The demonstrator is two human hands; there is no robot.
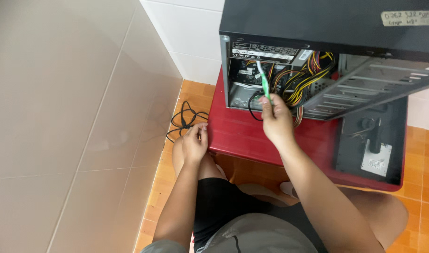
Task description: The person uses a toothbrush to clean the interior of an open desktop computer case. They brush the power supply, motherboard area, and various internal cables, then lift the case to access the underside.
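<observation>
While our right hand [276, 122] pinches a green-and-white brush [263, 80] inside the open computer case [317, 28] at the red worktop's [242, 136] back edge, our left hand [195, 143] rests curled on the knee (holding nothing); bristles could snag the loose yellow wires [304, 82].

My right hand [276, 121]: arm stretched forward and up, forearm bare, wrist straight, fingers pinched closed near fingertips, knuckles toward camera. My left hand [195, 140]: arm bent, lower and nearer my body, hand resting on my left knee, fingers curled loosely inward, nothing visibly gripped. My hands well apart. My legs folded in squat, both knees bare, dark shorts.
</observation>
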